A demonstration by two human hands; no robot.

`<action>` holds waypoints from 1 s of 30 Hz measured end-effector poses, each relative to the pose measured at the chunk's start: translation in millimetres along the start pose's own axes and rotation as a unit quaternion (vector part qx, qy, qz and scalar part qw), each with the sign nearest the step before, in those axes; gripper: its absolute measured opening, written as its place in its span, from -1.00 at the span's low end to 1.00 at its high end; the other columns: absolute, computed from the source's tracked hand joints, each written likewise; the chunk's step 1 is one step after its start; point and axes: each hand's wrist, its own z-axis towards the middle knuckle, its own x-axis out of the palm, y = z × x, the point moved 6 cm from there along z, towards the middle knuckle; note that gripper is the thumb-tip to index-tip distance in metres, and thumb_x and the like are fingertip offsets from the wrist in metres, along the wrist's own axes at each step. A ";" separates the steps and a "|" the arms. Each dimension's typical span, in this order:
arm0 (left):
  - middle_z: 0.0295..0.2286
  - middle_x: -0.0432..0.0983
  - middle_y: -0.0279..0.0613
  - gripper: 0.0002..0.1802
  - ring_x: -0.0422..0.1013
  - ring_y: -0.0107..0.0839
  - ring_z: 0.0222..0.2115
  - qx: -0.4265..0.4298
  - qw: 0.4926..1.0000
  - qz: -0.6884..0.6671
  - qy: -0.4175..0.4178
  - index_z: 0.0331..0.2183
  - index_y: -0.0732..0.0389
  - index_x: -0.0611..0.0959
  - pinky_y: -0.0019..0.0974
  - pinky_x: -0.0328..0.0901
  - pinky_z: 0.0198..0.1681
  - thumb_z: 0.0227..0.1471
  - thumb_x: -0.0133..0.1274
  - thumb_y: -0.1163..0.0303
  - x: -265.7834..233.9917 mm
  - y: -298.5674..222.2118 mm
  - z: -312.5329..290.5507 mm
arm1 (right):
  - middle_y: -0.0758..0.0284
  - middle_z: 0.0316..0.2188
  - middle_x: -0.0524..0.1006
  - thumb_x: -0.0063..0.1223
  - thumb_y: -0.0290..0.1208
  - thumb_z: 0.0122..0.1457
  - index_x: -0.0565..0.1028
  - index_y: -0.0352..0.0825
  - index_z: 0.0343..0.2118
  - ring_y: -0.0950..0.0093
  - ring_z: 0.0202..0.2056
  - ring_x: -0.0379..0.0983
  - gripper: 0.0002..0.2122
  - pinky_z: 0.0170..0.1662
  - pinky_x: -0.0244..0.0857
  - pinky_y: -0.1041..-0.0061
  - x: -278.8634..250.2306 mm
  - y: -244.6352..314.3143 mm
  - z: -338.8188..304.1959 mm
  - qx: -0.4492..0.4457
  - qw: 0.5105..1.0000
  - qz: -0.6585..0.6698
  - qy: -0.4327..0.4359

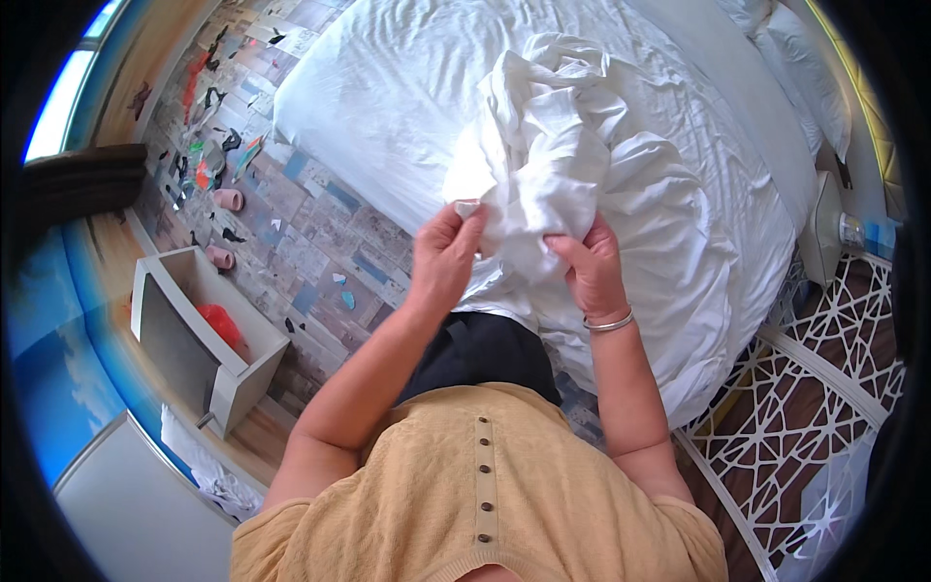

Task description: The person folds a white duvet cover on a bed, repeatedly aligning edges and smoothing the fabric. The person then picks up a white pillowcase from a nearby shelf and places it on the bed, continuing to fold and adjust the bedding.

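A white bed sheet (567, 145), bunched and creased, lies across the middle of the bed and trails toward me. Its near edge is lifted between my two hands. My left hand (446, 250) pinches one corner between thumb and fingers. Farther right, my right hand (592, 270), with a silver bangle at the wrist, grips the same edge, thumb on top. The stretch between them hangs loosely in front of my body. Beneath it is the bed (388, 107), covered in wrinkled white linen. Some fingertips are hidden by the fabric.
Wood-patterned floor (320, 233) on the left carries scattered scraps and pink slippers (229, 200). A white cabinet (257, 364) holding a red plastic bag (221, 325) stands nearby. White pillows (803, 78) lie far right; a white lattice screen (795, 388) stands near right.
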 end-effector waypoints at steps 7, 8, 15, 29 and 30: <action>-0.45 0.45 -0.43 -0.77 0.34 -0.64 -0.46 -0.144 0.960 -0.232 0.064 -0.21 0.22 0.56 -0.50 0.25 -0.38 0.14 -0.05 0.32 4.3 40.4 -25.1 | 0.44 -0.25 0.48 0.14 -0.44 0.04 0.44 -0.35 -0.12 0.65 -0.25 0.38 -0.69 -0.17 0.28 0.61 10.5 -39.4 -34.5 0.141 0.987 -0.007 0.082; -0.45 0.45 -0.43 -0.77 0.33 -0.65 -0.46 -0.145 0.963 -0.219 0.056 -0.22 0.23 0.56 -0.51 0.25 -0.37 0.13 -0.05 0.33 2.1 42.0 -28.2 | 0.41 -0.25 0.49 0.11 -0.45 0.06 0.44 -0.35 -0.11 0.61 -0.26 0.41 -0.69 -0.18 0.29 0.58 8.8 -39.1 -36.5 0.113 0.988 -0.068 0.080; -0.45 0.45 -0.49 -0.81 0.28 -0.75 -0.46 -0.007 0.991 -0.130 -0.022 -0.27 0.28 0.58 -0.61 0.19 -0.39 0.13 -0.06 0.40 -25.6 17.6 -30.2 | 0.06 -0.29 0.51 -0.12 -0.39 0.18 0.33 -0.32 0.02 0.17 -0.26 0.45 -0.67 -0.19 0.32 0.31 -13.3 23.7 -30.4 -0.034 0.754 -0.638 -0.151; -0.41 0.49 -0.35 -0.81 0.41 -0.61 -0.43 -0.098 0.975 -0.198 0.023 -0.25 0.27 0.54 -0.52 0.33 -0.36 0.11 -0.03 0.40 3.6 13.5 -29.5 | 0.13 -0.24 0.44 -0.09 -0.65 0.05 0.33 -0.39 0.00 0.20 -0.26 0.37 -0.62 -0.15 0.27 0.35 48.7 17.4 -49.2 -0.339 0.829 -0.427 -0.122; -0.42 0.49 -0.36 -0.81 0.41 -0.62 -0.44 -0.099 0.977 -0.189 0.030 -0.25 0.28 0.54 -0.52 0.32 -0.38 0.11 -0.04 0.40 2.7 14.1 -29.2 | 0.13 -0.23 0.44 -0.09 -0.66 0.03 0.33 -0.39 0.00 0.20 -0.26 0.36 -0.60 -0.15 0.27 0.35 49.7 20.7 -48.2 -0.340 0.820 -0.443 -0.127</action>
